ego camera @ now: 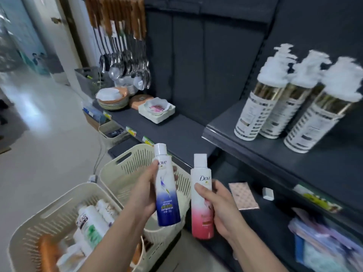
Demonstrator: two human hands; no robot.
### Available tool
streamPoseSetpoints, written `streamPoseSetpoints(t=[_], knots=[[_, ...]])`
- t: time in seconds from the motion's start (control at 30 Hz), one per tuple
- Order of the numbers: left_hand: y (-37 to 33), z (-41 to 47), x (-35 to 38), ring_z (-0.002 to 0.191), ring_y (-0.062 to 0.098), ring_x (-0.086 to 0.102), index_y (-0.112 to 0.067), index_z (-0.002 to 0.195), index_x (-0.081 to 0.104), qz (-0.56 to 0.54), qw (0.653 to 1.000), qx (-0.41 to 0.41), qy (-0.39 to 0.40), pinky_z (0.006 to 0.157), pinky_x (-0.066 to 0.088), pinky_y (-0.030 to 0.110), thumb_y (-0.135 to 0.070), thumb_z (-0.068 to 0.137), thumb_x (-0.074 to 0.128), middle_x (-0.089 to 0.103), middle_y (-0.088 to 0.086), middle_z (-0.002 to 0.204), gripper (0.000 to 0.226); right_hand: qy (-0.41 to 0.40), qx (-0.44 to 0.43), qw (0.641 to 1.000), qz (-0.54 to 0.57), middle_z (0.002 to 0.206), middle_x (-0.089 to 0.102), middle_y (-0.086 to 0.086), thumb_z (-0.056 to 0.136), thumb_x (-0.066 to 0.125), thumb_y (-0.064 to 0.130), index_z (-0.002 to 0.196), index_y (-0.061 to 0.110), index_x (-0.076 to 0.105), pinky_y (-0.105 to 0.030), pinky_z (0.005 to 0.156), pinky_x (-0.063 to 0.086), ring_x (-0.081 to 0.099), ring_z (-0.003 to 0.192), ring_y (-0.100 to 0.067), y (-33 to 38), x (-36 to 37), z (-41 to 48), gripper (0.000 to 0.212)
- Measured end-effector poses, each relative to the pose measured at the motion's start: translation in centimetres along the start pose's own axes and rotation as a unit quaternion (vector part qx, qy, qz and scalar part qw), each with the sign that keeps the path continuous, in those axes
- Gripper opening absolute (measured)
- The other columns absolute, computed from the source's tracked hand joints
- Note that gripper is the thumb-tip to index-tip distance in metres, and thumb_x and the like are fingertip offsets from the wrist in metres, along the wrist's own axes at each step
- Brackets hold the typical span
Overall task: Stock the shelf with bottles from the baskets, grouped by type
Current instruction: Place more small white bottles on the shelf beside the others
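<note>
My left hand (pixel 144 191) grips a white-and-blue Dove bottle (pixel 167 189) upright above the cream baskets. My right hand (pixel 222 209) grips a white-and-pink Dove bottle (pixel 202 201) upright beside it, in front of the dark shelf (pixel 275 154). Three white pump bottles (pixel 290 107) with gold bands stand together on the shelf at the right. The near basket (pixel 29 228) at lower left holds several white bottles (pixel 92 224). The far basket (pixel 125 169) sits behind it, its contents hidden by my hands.
Ladles with wooden handles (pixel 121 55) hang at the upper left above stacked plates (pixel 113 99) and a white dish (pixel 157 109) on a lower shelf. A patterned pad (pixel 243 195) and soft packs (pixel 324 242) lie on the shelf below.
</note>
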State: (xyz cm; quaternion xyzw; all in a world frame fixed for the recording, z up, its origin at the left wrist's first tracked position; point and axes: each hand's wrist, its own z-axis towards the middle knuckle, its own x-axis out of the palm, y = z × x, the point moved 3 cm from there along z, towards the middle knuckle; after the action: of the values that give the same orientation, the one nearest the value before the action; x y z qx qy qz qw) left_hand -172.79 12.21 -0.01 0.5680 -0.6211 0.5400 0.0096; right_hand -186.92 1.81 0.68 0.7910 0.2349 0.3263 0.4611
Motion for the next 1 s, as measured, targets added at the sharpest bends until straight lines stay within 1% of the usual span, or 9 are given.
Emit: streamPoseSetpoints(t=[0.13, 0.23, 0.3, 0.37, 0.47, 0.57, 0.73, 0.8, 1.0], knots=[[3.4, -2.6, 6.8, 0.054, 0.022, 0.063, 0.000, 0.094, 0.064, 0.109, 0.994, 0.014, 0.024, 0.055, 0.054, 0.030, -0.048, 0.072, 0.060, 0.065, 0.014, 0.066, 0.053, -0.057, -0.025, 0.998, 0.004, 0.074, 0.072, -0.003, 0.080, 0.075, 0.014, 0.107, 0.005, 0.062, -0.029, 0.059, 0.050, 0.064, 0.061, -0.014, 1.9, -6.2, -3.7, 0.031], [5.8, -4.5, 11.2, 0.055, 0.023, 0.061, -0.005, 0.088, 0.061, 0.147, 0.987, 0.035, 0.051, 0.057, 0.054, 0.033, -0.034, 0.071, 0.068, 0.062, 0.014, 0.065, 0.034, -0.087, -0.049, 0.995, 0.000, 0.082, 0.074, -0.005, 0.071, 0.082, 0.020, 0.098, 0.010, 0.064, -0.031, 0.064, 0.048, 0.066, 0.067, -0.016, 3.5, -10.3, -6.8, 0.034], [7.4, -5.6, 14.0, 0.060, 0.024, 0.059, -0.007, 0.086, 0.060, 0.168, 0.982, 0.046, 0.073, 0.060, 0.055, 0.035, -0.031, 0.065, 0.071, 0.059, 0.013, 0.068, 0.034, -0.108, -0.067, 0.992, -0.012, 0.089, 0.075, -0.007, 0.068, 0.085, 0.023, 0.098, 0.011, 0.066, -0.033, 0.068, 0.050, 0.067, 0.074, -0.019, 4.7, -13.0, -9.0, 0.038], [9.6, -6.8, 17.1, 0.062, 0.024, 0.057, -0.006, 0.083, 0.061, 0.175, 0.978, 0.046, 0.104, 0.065, 0.054, 0.037, -0.030, 0.061, 0.074, 0.057, 0.013, 0.070, 0.036, -0.130, -0.091, 0.987, -0.019, 0.085, 0.075, -0.005, 0.074, 0.082, 0.020, 0.099, 0.010, 0.067, -0.026, 0.064, 0.051, 0.066, 0.071, -0.017, 5.9, -16.0, -11.6, 0.031], [12.8, -8.3, 21.2, 0.052, 0.020, 0.059, -0.004, 0.083, 0.061, 0.190, 0.971, 0.044, 0.139, 0.051, 0.053, 0.028, -0.023, 0.075, 0.070, 0.059, 0.012, 0.066, 0.022, -0.166, -0.125, 0.978, -0.033, 0.068, 0.070, 0.003, 0.078, 0.078, 0.014, 0.095, 0.010, 0.068, -0.015, 0.049, 0.044, 0.057, 0.055, -0.009, 7.4, -20.3, -15.1, 0.020], [15.9, -9.9, 25.4, 0.051, 0.018, 0.061, -0.003, 0.087, 0.064, 0.199, 0.961, 0.038, 0.186, 0.047, 0.053, 0.027, -0.016, 0.082, 0.067, 0.061, 0.011, 0.068, 0.015, -0.211, -0.148, 0.965, -0.048, 0.085, 0.076, -0.002, 0.075, 0.081, 0.016, 0.096, 0.012, 0.070, -0.028, 0.066, 0.052, 0.065, 0.075, -0.020, 9.0, -24.3, -18.5, 0.024], [20.0, -11.8, 32.2, 0.076, 0.026, 0.064, -0.001, 0.100, 0.069, 0.223, 0.938, 0.026, 0.266, 0.066, 0.056, 0.032, -0.020, 0.067, 0.073, 0.069, 0.017, 0.087, 0.039, -0.280, -0.187, 0.940, -0.057, 0.095, 0.074, -0.017, 0.074, 0.082, 0.018, 0.096, 0.012, 0.072, -0.045, 0.078, 0.053, 0.062, 0.079, -0.027, 11.9, -30.4, -23.3, 0.025], [21.5, -12.1, 35.0, 0.075, 0.025, 0.066, -0.002, 0.100, 0.070, 0.237, 0.927, 0.020, 0.289, 0.065, 0.057, 0.032, -0.020, 0.065, 0.073, 0.071, 0.016, 0.088, 0.040, -0.305, -0.210, 0.927, -0.063, 0.094, 0.075, -0.014, 0.075, 0.081, 0.018, 0.097, 0.013, 0.071, -0.048, 0.083, 0.054, 0.065, 0.081, -0.030, 13.2, -32.6, -24.8, 0.025], [26.0, -12.5, 43.2, 0.069, 0.019, 0.064, 0.000, 0.104, 0.067, 0.251, 0.904, 0.016, 0.345, 0.064, 0.051, 0.032, -0.020, 0.060, 0.076, 0.070, 0.010, 0.085, 0.049, -0.376, -0.262, 0.886, -0.062, 0.095, 0.077, 0.002, 0.075, 0.081, 0.015, 0.104, 0.017, 0.068, -0.039, 0.085, 0.056, 0.072, 0.094, -0.021, 16.5, -39.4, -27.5, 0.031]])
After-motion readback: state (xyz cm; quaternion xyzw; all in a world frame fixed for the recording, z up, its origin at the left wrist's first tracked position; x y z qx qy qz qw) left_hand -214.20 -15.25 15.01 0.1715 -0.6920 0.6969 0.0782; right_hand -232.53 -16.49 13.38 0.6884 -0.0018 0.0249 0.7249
